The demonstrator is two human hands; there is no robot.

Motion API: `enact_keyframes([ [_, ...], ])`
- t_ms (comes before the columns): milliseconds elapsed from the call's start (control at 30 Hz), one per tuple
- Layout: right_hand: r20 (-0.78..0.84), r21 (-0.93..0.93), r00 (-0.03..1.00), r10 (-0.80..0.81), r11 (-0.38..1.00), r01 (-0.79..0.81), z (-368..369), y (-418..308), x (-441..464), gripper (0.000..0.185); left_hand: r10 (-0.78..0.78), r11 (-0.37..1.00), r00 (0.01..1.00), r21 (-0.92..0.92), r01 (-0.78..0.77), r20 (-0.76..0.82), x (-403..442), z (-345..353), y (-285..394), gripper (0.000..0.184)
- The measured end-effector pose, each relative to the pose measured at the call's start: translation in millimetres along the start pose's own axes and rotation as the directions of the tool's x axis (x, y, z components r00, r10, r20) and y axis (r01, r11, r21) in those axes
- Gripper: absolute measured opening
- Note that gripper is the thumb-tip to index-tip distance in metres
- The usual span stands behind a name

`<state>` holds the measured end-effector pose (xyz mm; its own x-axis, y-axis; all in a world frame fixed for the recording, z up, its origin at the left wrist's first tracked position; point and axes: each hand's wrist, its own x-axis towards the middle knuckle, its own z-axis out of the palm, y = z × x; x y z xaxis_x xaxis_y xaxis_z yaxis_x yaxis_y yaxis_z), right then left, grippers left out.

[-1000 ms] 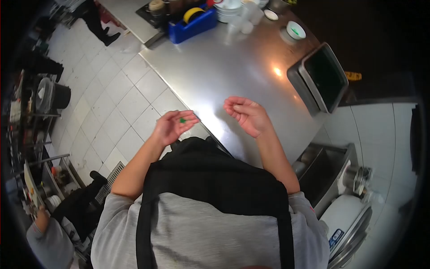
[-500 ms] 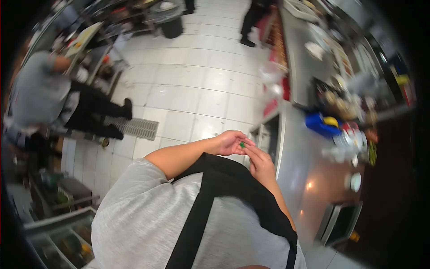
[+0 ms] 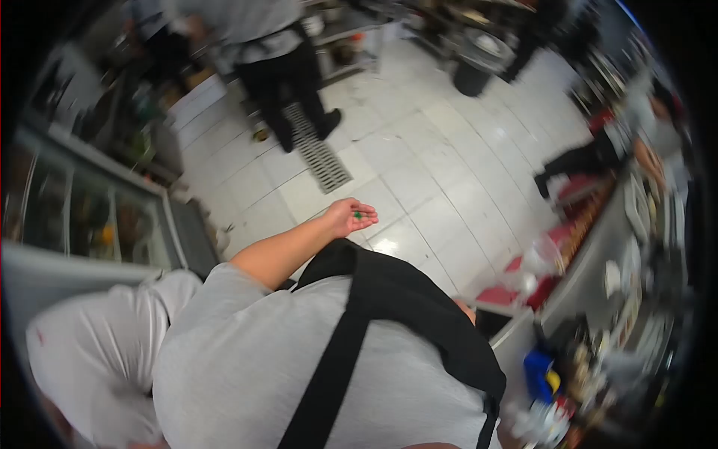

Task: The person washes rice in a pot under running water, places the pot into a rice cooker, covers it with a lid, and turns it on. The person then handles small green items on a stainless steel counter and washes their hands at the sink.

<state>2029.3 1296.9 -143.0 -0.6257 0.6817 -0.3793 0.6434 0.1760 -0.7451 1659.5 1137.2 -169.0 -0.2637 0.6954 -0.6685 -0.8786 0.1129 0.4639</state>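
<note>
My left hand [image 3: 350,217] is held out in front of the black apron [image 3: 389,273], palm up and slightly cupped. A small green piece [image 3: 358,215] rests against its fingers, too small to tell its kind. Only a bit of my right hand [image 3: 467,310] shows past the apron's right edge, close to the steel counter's end. Its fingers are hidden behind the apron.
A person in grey [image 3: 105,352] is close at my left, beside a glass-fronted cooler [image 3: 90,217]. Another person [image 3: 273,67] stands near the floor drain [image 3: 318,153]. A bin [image 3: 477,67] stands far back. The counter [image 3: 572,277] holds a blue container [image 3: 537,376].
My view has turned left. My hands have parted: the left stays out with the green piece, the right has dropped back beside the apron. A person now appears close on the left.
</note>
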Motion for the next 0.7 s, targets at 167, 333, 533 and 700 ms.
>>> enact_keyframes([
  [167,0.135,-0.082,0.987,-0.091,0.991,0.102,17.5,4.4,73.4,0.033,0.064,0.99,0.995,-0.119,-0.073,-0.074,-27.9,-30.8,-18.8,0.036],
  [333,0.322,-0.164,0.928,-0.187,0.955,0.249,33.6,-48.1,126.4,0.041,0.116,0.976,0.983,-0.17,-0.139,-0.142,-62.1,-57.6,-6.2,0.037],
  [533,0.621,-0.292,0.753,-0.219,0.826,0.482,131.7,-177.4,188.1,0.043,0.209,0.901,0.923,-0.302,-0.31,-0.323,-87.3,-164.8,17.3,0.036],
  [700,0.788,-0.02,0.608,-0.099,0.982,0.185,265.6,-260.9,259.2,0.036,0.17,0.786,0.82,-0.428,-0.447,-0.546,-91.7,-336.1,3.7,0.037],
])
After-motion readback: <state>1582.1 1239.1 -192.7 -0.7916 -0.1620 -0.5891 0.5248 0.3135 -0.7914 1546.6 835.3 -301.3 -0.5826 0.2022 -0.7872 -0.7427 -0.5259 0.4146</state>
